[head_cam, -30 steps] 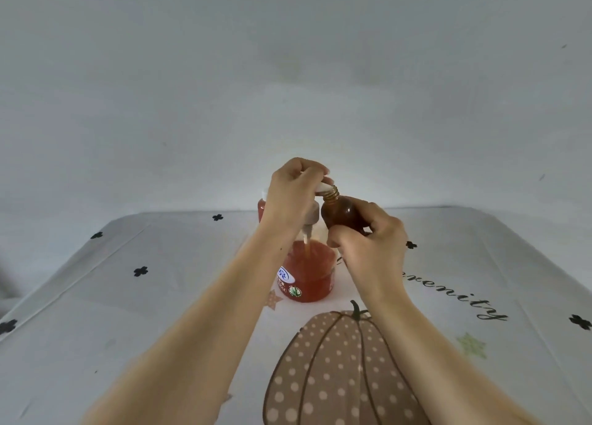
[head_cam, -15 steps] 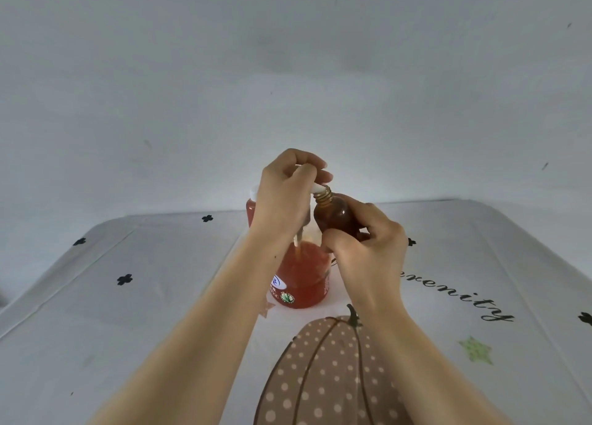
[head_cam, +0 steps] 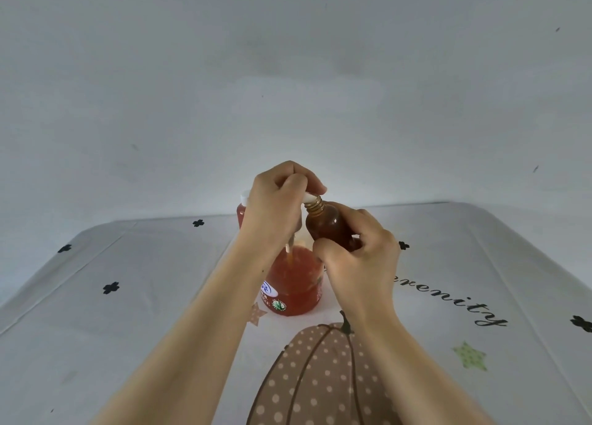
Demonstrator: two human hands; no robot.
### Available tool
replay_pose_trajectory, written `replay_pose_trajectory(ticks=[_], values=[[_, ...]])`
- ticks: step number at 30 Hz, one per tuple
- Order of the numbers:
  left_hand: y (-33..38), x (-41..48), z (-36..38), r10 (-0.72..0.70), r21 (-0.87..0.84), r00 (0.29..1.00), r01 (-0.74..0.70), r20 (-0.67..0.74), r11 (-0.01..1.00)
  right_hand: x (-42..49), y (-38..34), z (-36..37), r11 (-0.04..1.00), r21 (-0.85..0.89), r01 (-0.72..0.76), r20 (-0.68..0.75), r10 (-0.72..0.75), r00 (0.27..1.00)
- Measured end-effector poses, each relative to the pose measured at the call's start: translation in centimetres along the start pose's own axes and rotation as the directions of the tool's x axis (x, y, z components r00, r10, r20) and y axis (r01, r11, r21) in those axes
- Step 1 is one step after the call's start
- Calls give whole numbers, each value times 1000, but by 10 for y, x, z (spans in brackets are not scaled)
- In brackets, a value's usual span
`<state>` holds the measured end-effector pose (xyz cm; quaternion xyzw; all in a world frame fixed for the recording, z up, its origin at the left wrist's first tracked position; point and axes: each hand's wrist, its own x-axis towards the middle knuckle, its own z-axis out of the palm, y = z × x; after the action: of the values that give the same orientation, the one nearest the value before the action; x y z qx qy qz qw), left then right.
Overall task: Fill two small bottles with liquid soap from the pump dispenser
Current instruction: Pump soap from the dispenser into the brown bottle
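On the bench (head_cam: pixel 128 322), near the middle, our hands meet above the pump dispenser (head_cam: pixel 293 285).
Our right hand (head_cam: pixel 357 266) has its grip closed round the brown bottle (head_cam: pixel 326 229), whose long axis is tilted, neck up-left, with its mouth at the spout. Our left hand (head_cam: pixel 275 208) curls over the pump head (head_cam: pixel 309 198). A second bottle (head_cam: pixel 240 216) stands behind. The bench spreads wide both sides, its far edge at the wall (head_cam: pixel 288 72).

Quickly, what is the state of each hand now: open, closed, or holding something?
Left hand: closed, fingers curled over the pump head.
Right hand: holding the small brown bottle.
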<state>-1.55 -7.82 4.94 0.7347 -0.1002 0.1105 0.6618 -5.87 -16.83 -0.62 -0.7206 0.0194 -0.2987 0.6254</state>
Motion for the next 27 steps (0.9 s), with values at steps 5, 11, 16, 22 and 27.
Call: replay_pose_trajectory(ticks=[5,11,16,22,27], values=[[7,-4,1,-29,-67,997,25,-66,997,-1,-1,1,998,-7,61,17,-61,998],[10,-4,0,-31,-68,997,26,-71,997,-1,0,2,997,-15,72,8,-71,997],[9,-3,0,-34,-96,998,29,-55,995,-1,0,2,998,-8,67,-2,-67,998],[5,-1,1,14,-79,999,-17,-45,997,-1,0,2,999,1,55,-8,-55,998],[5,1,1,82,-69,996,-83,-19,994,-1,0,1,999,0,45,-5,-45,999]])
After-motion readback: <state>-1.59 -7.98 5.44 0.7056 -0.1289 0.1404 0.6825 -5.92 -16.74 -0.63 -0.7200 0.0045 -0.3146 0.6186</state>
